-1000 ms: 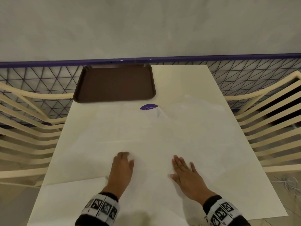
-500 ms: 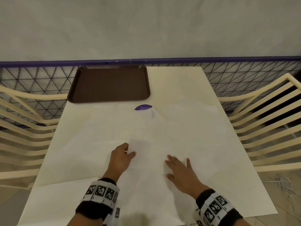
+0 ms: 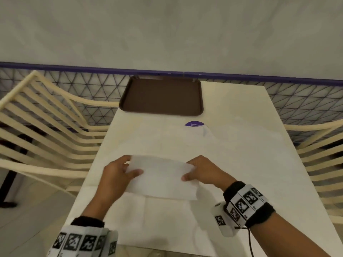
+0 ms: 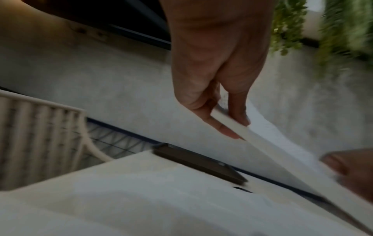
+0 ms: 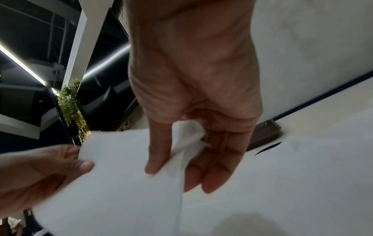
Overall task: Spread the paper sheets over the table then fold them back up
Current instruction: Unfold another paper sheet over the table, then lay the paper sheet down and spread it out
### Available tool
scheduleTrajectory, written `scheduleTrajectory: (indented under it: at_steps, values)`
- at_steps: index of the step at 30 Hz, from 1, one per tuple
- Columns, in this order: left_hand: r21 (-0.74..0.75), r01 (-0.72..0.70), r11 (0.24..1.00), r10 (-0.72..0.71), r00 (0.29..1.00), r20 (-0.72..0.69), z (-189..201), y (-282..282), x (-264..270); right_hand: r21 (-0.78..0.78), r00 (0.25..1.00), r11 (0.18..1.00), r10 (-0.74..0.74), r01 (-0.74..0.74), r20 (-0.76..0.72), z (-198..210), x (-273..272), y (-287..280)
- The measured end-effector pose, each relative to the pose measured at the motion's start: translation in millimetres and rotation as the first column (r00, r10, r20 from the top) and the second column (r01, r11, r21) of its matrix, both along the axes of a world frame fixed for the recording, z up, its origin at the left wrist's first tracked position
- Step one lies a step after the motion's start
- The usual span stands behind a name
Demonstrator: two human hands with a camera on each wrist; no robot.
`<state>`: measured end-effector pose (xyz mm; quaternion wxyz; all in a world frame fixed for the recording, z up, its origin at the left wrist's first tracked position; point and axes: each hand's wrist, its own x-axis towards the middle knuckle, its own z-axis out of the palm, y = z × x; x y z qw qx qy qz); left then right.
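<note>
A white paper sheet [image 3: 161,177] is lifted off the table between both hands, held roughly level above the near middle. My left hand [image 3: 122,170] pinches its left edge, thumb on top; the left wrist view shows the thumb and fingers [image 4: 228,118] clamped on the sheet's [image 4: 282,151] edge. My right hand [image 3: 200,169] pinches the right edge, and in the right wrist view the paper [image 5: 125,183] bunches between thumb and fingers [image 5: 193,169]. More pale sheets [image 3: 232,154] lie spread flat over the table [image 3: 241,101] beneath.
A brown tray [image 3: 161,97] sits at the table's far left. A purple round sticker [image 3: 194,124] shows near the far middle, partly covered by paper. Cream slatted chairs [image 3: 46,130] stand on both sides, with a mesh fence [image 3: 89,84] and grey wall behind.
Both hands were pressing flat on the spread paper; the left began lifting a flap, and now both pinch a sheet raised off the table. The head view has shifted left.
</note>
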<state>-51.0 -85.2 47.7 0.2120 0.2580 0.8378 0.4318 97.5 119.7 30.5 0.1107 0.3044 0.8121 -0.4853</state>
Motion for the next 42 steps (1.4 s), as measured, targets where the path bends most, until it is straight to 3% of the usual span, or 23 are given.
scheduleTrajectory:
  at_steps: [6, 10, 17, 22, 25, 29, 33, 37, 42]
  values:
    - [-0.088, -0.309, 0.947, 0.318, 0.941, 0.118, -43.7, -83.5, -56.4, -0.254, 0.991, 0.960, -0.133, 0.122, -0.027, -13.3, -48.2, -42.7]
    - [-0.151, -0.348, 0.925, 0.369, 0.917, 0.149, -71.8, -121.5, -73.7, -0.302, 0.988, 0.941, -0.152, 0.154, 0.028, -36.8, -69.4, -82.2]
    - [-0.350, -0.282, 0.893, 0.343, 0.931, 0.126, -102.2, -140.7, -79.6, -0.155, 0.978, 0.969, -0.179, 0.194, 0.109, -81.7, -67.1, -131.6]
    - [-0.424, -0.267, 0.865, 0.296, 0.955, 0.003, -106.1, -135.3, -71.5, 0.099, 0.996, 0.994, -0.045, 0.037, 0.076, -94.8, -61.0, -145.0]
    - [-0.443, -0.272, 0.854, 0.288, 0.957, -0.033, -106.3, -133.2, -70.5, 0.174, 0.998, 0.985, 0.000, -0.011, 0.063, -94.2, -57.8, -148.6]
    - [-0.540, -0.229, 0.810, 0.131, 0.968, -0.213, -105.0, -122.3, -69.7, 0.161, 0.998, 0.985, -0.060, 0.058, 0.008, -82.8, -39.4, -122.2]
    - [-0.469, -0.163, 0.868, 0.019, 0.955, -0.298, -94.2, -80.6, -58.4, 0.272, 0.951, 0.911, -0.299, 0.310, -0.083, -73.2, 11.1, -62.0]
    - [-0.367, 0.080, 0.927, -0.187, 0.946, -0.266, -94.5, -14.7, -42.6, 0.408, 0.879, 0.797, -0.477, 0.445, -0.026, -73.7, 73.3, -10.8]
    - [-0.336, 0.345, 0.876, -0.432, 0.871, -0.234, -108.1, 74.7, -7.1, 0.378, 0.847, 0.797, -0.528, 0.471, 0.059, -87.2, 114.9, 9.7]
